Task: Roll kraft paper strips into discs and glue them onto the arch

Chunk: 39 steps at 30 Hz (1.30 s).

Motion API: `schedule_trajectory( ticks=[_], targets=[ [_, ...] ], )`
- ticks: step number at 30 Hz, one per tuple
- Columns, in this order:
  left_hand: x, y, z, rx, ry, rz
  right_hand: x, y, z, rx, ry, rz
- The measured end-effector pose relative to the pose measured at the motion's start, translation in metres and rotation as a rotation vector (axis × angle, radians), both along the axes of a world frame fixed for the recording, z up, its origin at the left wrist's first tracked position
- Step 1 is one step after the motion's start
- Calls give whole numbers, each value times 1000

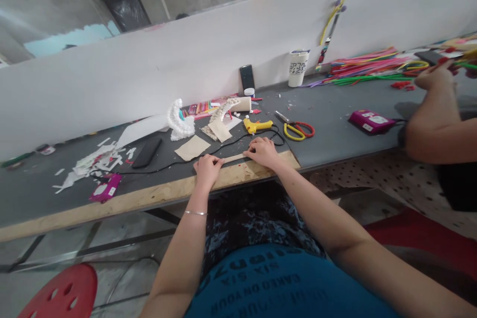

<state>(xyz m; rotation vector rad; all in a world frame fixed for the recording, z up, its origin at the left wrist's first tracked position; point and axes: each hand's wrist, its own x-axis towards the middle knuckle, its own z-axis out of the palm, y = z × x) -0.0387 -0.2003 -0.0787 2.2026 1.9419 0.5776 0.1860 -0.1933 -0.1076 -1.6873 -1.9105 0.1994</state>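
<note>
A narrow beige strip (pixel 234 158), perhaps rolled or folded, lies along the wooden front edge of the table. My left hand (pixel 207 171) is closed on its left end with thumb and fingers. At the other end my right hand (pixel 264 152) pinches it in the same way. Just beyond my hands are a flat beige piece (pixel 193 148) and a smaller beige piece (pixel 221 130). A yellow glue gun (pixel 258 125) lies on its side behind my right hand. Scissors (pixel 298 129) with red and yellow handles rest to the right of it.
White knobbly pieces (pixel 181 121), a black phone (pixel 147 153) and white scraps (pixel 93 161) lie leftward. A black cord crosses the tabletop. Purple boxes (pixel 106 188) sit on both sides. At right are a paper cup (pixel 298 68), pipe cleaners (pixel 365 67) and another person's arm (pixel 436 109).
</note>
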Motion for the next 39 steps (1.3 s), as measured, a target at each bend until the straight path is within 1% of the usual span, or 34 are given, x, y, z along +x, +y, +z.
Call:
schedule_trajectory(
  ticks=[7, 11, 15, 17, 18, 20, 23, 25, 28, 33, 35, 39],
  targets=[
    [2, 2, -3, -3, -9, 47, -5, 1, 2, -33, 7, -67],
    [1, -1, -3, 41, -19, 70, -4, 1, 2, -37, 10, -65],
    [2, -8, 0, 102, -14, 46, -3, 1, 0, -32, 6, -56],
    [8, -14, 1, 178, 23, -7, -4, 1, 0, -23, 4, -59],
    [12, -16, 1, 227, 55, -55, -5, 0, 0, -17, 2, -62],
    [24, -22, 0, 306, 135, -191, -6, -1, 0, -3, -2, -67],
    [42, -29, -7, 310, 240, -393, -6, -3, -1, 16, -11, -72],
    [50, -32, -12, 264, 278, -429, -6, -3, -2, 25, -16, -72],
    [50, -38, -16, 181, 292, -372, -6, -2, -3, 33, -18, -73],
    [33, -45, -18, 137, 247, -265, -5, -3, -3, 57, -11, -47],
    [28, -45, -18, 112, 219, -249, -4, -6, -2, 84, -15, 3],
    [26, -41, -14, 90, 178, -245, -3, -12, 2, 137, -53, 168]
  ],
)
